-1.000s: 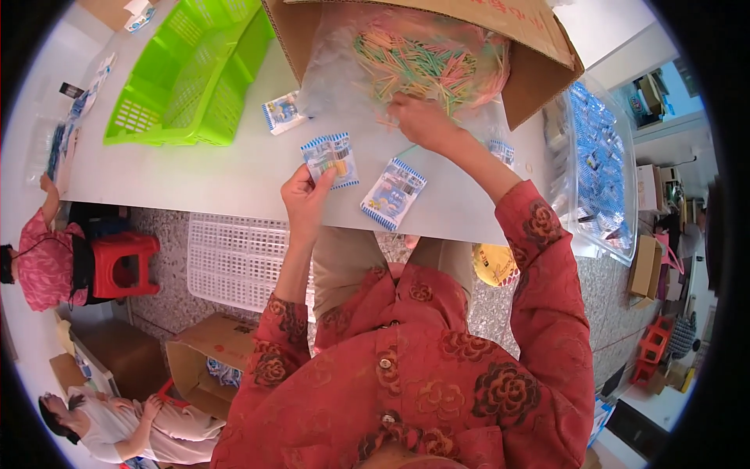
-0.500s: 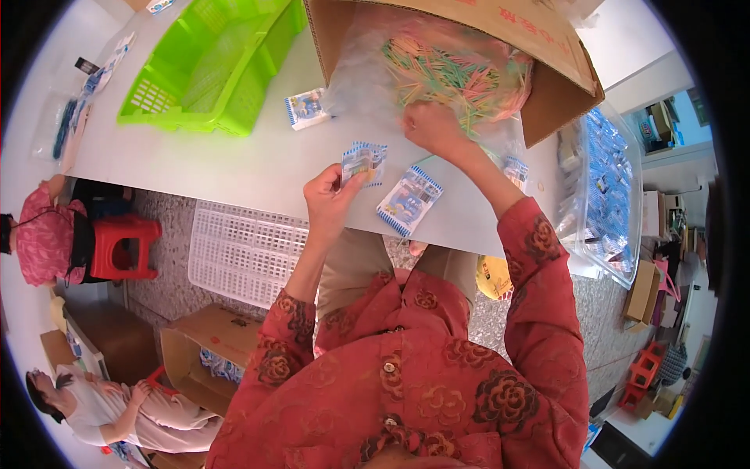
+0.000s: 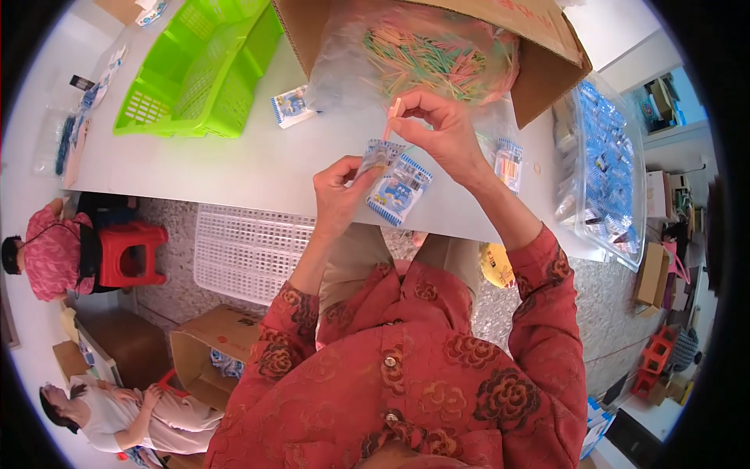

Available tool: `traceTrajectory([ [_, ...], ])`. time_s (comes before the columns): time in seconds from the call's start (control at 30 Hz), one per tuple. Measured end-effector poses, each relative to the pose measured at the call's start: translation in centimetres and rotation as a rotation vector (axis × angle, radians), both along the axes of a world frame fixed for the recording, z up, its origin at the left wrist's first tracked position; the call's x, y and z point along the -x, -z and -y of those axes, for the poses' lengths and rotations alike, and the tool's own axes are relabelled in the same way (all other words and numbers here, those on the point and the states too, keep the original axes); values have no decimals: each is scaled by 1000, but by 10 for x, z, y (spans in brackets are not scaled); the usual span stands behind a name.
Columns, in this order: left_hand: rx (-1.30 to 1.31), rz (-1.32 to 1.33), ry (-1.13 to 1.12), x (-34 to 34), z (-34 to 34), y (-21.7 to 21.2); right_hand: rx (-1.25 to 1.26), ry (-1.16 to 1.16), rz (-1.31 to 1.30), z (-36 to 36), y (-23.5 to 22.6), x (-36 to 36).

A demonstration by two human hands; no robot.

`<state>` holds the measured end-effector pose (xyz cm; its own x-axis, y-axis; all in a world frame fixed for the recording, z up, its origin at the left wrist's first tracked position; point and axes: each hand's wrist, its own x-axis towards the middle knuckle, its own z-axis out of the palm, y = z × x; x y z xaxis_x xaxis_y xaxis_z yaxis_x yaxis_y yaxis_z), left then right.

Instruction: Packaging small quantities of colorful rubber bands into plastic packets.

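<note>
My left hand (image 3: pixel 337 190) pinches a small blue-and-white plastic packet (image 3: pixel 373 159) above the table's near edge. Thumb and fingers of my right hand (image 3: pixel 447 139) are closed on thin pink sticks (image 3: pixel 392 119), held upright with their lower end at the packet's top edge. Whether they are inside it I cannot tell. Just right of the held packet lies another blue-and-white packet (image 3: pixel 400 191). Beyond my right hand, a clear bag (image 3: pixel 344 59) spills out of a cardboard box (image 3: pixel 547 70), with many pink, green and yellow sticks (image 3: pixel 428 56) in it.
A green basket (image 3: pixel 187 125) stands at the left on the table, a packet (image 3: pixel 292 106) beside it. Right lie a packet (image 3: pixel 508 166) and a clear bin (image 3: pixel 637 219) of blue packets. Below are a white crate (image 3: pixel 250 254) and an open carton (image 3: pixel 211 336). Two people sit at left.
My right hand has come back from the bag of sticks toward the held packet, now with pink sticks in its fingers. My left hand has shifted slightly, bringing its packet beside the lying one.
</note>
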<state>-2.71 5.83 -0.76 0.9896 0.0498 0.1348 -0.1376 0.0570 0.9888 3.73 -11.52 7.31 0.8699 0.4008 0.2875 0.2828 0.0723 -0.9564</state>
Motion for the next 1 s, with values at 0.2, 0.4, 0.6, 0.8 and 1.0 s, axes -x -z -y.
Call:
traceTrajectory([
  [0.2, -51, 39, -12, 2, 3, -1, -45, 50, 46, 0, -1, 5],
  [0.4, -28, 59, -16, 1, 4, 0, -43, 46, 50, 0, 1, 6],
  [0.6, -65, 92, 6, 0, 4, 2, -61, 1, 26, 3, 0, 5],
  [0.8, -87, 88, 5, 0, 3, 0, -3, -12, 57, 2, 2, 5],
  [1.0, -2, 56, -12, 0, 3, 4, 21, -1, 84, 3, 2, 7],
])
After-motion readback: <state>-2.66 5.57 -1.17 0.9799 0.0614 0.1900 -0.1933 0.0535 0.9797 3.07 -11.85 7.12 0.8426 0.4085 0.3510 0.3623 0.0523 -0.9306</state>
